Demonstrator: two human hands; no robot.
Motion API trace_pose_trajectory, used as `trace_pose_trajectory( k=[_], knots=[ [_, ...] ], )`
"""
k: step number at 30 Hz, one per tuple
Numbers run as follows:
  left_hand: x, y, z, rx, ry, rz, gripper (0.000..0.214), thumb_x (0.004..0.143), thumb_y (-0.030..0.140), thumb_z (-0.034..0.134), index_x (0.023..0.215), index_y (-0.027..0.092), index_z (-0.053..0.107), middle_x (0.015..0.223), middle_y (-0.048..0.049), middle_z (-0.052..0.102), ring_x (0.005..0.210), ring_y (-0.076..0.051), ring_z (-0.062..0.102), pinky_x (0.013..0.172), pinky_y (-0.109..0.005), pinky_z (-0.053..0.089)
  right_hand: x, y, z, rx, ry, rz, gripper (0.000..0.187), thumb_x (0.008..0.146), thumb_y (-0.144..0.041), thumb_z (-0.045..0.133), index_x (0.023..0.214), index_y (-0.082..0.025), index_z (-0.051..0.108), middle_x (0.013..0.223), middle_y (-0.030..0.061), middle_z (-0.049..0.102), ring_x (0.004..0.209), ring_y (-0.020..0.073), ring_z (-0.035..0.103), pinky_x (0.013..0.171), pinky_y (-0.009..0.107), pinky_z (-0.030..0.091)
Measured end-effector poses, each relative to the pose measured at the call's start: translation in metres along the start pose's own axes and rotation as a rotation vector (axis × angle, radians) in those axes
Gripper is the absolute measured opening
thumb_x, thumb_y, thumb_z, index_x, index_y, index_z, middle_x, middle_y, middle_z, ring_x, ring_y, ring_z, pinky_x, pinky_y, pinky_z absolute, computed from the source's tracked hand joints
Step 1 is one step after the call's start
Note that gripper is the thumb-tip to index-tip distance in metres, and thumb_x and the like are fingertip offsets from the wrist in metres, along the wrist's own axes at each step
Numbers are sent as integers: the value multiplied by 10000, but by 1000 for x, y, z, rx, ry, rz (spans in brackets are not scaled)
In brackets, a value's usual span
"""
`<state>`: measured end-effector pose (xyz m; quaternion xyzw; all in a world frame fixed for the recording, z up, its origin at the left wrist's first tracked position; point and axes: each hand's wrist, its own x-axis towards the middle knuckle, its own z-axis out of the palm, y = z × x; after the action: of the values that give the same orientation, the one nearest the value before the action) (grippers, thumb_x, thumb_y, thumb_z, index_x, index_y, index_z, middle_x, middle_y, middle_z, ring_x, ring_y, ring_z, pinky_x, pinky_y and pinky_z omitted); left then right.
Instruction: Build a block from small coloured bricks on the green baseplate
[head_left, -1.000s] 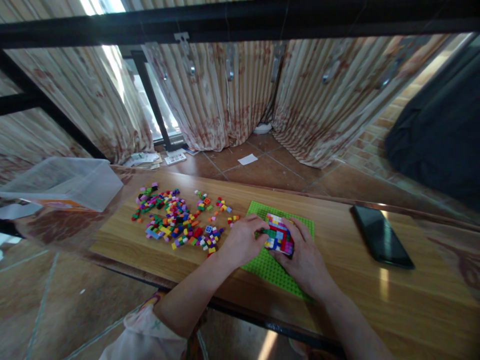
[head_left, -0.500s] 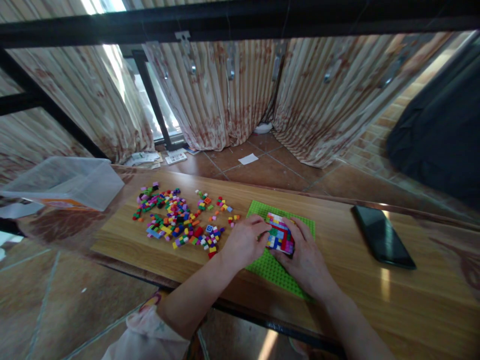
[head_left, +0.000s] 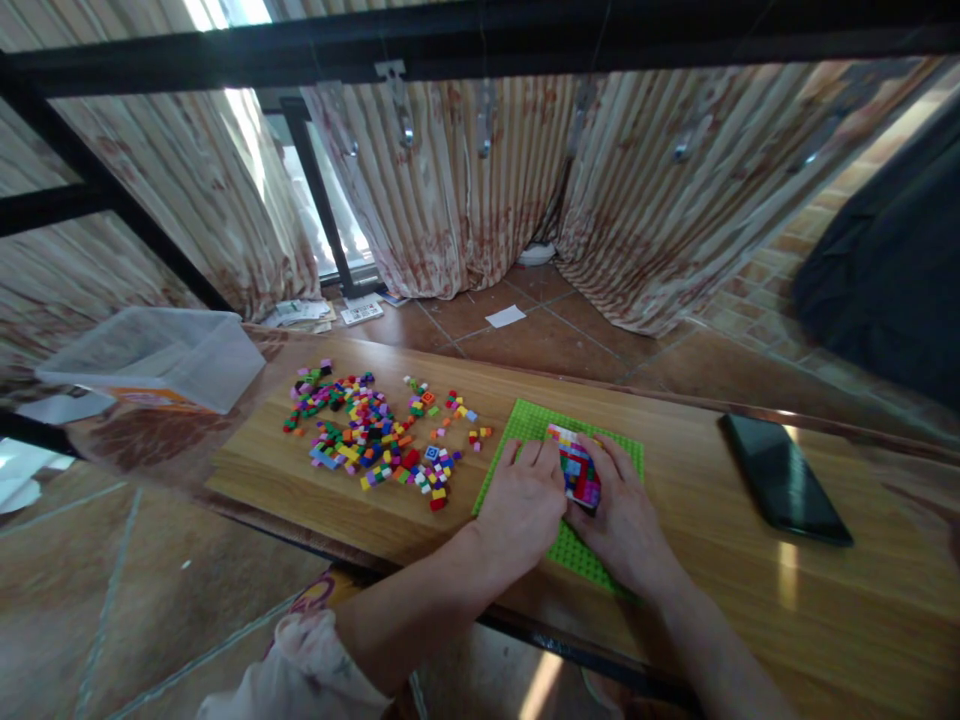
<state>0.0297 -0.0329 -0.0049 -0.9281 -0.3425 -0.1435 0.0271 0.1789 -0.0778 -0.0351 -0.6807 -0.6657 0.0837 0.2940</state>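
A small block build of many colours (head_left: 578, 468), white, red, blue and purple on top, stands on a green studded baseplate (head_left: 581, 557). My right hand (head_left: 622, 515) is wrapped round its right side, with fingers at the far edge and thumb at the near edge. From the left, my left hand (head_left: 525, 500) reaches over the build's left part, its fingers curled down and pressed together. Those fingertips touch or nearly touch the build; whether a brick sits under them is hidden.
Loose toy bricks (head_left: 375, 425) lie scattered on the wooden table (head_left: 697, 560) left of the baseplate. A clear plastic bin (head_left: 217, 365) stands at the far left. To the right lies a black phone (head_left: 784, 480). Patterned curtains (head_left: 480, 190) hang beyond the table.
My left hand has moved right and over the build, covering more of its left side. My right hand keeps its hold. The whole view has shifted slightly.
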Motion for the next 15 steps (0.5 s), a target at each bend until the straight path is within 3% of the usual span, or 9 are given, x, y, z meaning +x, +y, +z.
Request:
trace_pose_trajectory(
  k=[5, 8, 12, 15],
  knots=[
    [3, -1, -4, -55, -15, 1, 258, 922, 150, 446, 1048, 76, 659, 1065, -143, 636, 1027, -268, 562, 969, -461, 423, 0, 7, 2, -2, -4, -22, 708, 782, -297, 587, 1445, -215, 351, 1435, 144, 385, 1335, 308, 406, 1097, 519, 376],
    [-2, -7, -1, -189, 8, -49, 264, 903, 146, 468, 1103, 107, 636, 1148, -127, 636, 1033, -255, 581, 949, -441, 455, 0, 12, 4, -6, 6, -21, 712, 800, -366, 607, 1446, -220, 346, 1431, 144, 387, 1318, 314, 418, 1091, 530, 380],
    [-11, -26, 5, -514, 151, -109, 356, 886, 117, 464, 1214, 171, 590, 1268, -82, 610, 1104, -200, 592, 973, -362, 491, 0, 16, 5, -8, -6, 0, 724, 812, -477, 616, 1438, -226, 351, 1429, 139, 393, 1305, 314, 433, 1083, 522, 390],
    [-10, -42, 8, -703, 255, -223, 406, 875, 74, 427, 1240, 168, 578, 1237, -91, 634, 1129, -174, 598, 994, -330, 497, 0, 17, 5, -14, -16, -6, 721, 828, -508, 597, 1439, -216, 351, 1438, 140, 389, 1310, 311, 432, 1086, 514, 391]
  ],
)
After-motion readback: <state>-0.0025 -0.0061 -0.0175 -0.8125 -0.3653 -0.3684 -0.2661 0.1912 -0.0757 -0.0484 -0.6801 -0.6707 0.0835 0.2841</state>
